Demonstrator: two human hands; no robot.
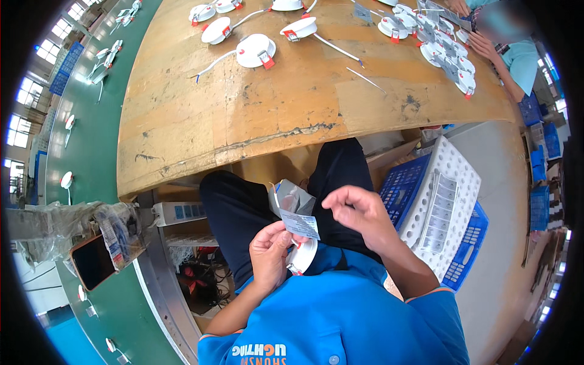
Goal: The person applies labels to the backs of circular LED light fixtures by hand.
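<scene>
Above my lap, my left hand [270, 250] pinches a round white downlight [302, 255] with red clips. A silver-grey printed label [299, 224] stands up from its cable beside my fingertips. My right hand [360, 214] hovers just right of the label, apart from it, fingers loosely bent and nothing visible in them. Behind the label, a crumpled grey sheet or bag [293, 198] lies between my legs.
Several white downlights [255, 51] lie on the worn wooden table [243, 115]. A co-worker's hand [483, 45] is at the far right. Beside me, a white perforated board [465, 176] with a label sheet [439, 210] leans on blue crates [467, 246]. On my left run a green conveyor [97, 158] and a mounted phone [92, 261].
</scene>
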